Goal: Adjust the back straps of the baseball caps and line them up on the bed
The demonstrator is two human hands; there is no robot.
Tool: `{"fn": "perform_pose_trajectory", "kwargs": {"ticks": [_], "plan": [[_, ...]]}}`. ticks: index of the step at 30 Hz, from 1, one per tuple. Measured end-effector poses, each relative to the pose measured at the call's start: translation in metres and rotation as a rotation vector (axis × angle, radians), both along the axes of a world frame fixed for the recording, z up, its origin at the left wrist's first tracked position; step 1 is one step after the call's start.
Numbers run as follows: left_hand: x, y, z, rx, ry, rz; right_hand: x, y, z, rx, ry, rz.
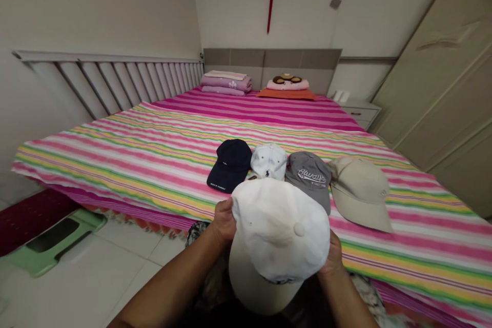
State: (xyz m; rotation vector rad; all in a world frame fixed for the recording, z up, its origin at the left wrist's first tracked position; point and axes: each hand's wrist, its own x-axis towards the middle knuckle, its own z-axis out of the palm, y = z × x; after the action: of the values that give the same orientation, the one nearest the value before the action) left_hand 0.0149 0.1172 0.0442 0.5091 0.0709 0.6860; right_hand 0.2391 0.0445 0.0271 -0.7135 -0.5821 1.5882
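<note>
I hold a white baseball cap (279,233) up in front of me, crown upward and brim toward me. My left hand (223,221) grips its left side and my right hand (332,256) grips its right side, fingers tucked under the edge. Beyond it, on the striped bed (154,154), lie a navy cap (230,164), a small white cap (269,160), a grey cap (310,177) with lettering and a beige cap (361,190), side by side.
Folded pink blankets (226,83) and an orange pillow (287,93) with a soft toy sit at the headboard. A nightstand (361,111) and wardrobe doors (442,87) stand right. A green step stool (54,240) rests on the tiled floor left.
</note>
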Motion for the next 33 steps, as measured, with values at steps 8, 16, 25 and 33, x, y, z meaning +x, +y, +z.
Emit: {"fn": "perform_pose_trajectory", "kwargs": {"ticks": [8,16,25,33], "plan": [[0.003,0.000,0.008,0.015,0.080,0.087,0.008,-0.007,-0.003,0.038,-0.019,0.035],[-0.001,-0.006,0.013,0.034,0.090,0.150,0.013,-0.018,0.004,0.033,0.001,0.019],[-0.002,-0.006,0.006,0.086,0.171,0.078,0.009,-0.032,0.015,0.066,0.033,0.101],[0.004,-0.005,0.015,0.117,0.316,0.021,0.015,-0.032,0.022,0.039,-0.033,0.102]]}}
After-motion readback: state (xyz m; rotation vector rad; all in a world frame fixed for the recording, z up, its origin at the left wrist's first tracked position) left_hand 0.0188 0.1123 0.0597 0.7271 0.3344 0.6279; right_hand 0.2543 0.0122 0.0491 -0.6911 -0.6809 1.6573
